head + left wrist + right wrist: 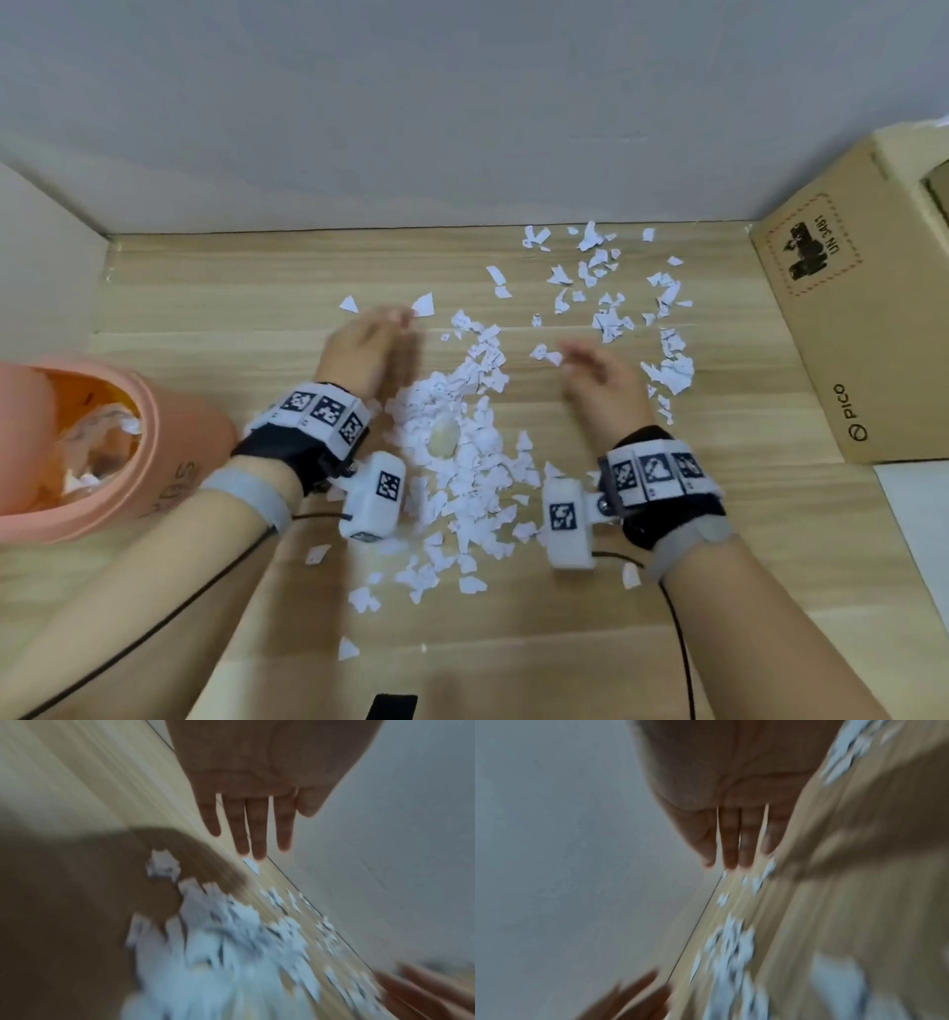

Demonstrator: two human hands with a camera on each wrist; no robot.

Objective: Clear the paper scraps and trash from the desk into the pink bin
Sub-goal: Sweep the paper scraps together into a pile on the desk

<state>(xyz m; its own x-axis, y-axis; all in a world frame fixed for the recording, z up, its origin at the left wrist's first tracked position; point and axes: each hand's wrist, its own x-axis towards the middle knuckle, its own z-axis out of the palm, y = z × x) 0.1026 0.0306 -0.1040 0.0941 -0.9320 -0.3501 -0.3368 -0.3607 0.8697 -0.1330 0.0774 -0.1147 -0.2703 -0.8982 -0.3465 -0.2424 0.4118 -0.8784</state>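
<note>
black wristbands (287, 452) with coded white tiles

A brown cardboard box (847, 308) is sitting well to the right of the right grip (601, 383), reaching back to the wall. Its near face is showing a "PICO" print and a dashed label reading "UN 3481". Just in front of the box, a flat white sheet (919, 514) is lying at the picture's right edge. A plain grey wall (462, 103) is running beyond both grips. A pale side panel (46, 267) is standing far left of the left grip (367, 349). A small black object (393, 706), too cropped to identify, is poking in nearest the person, between the forearms.
</note>
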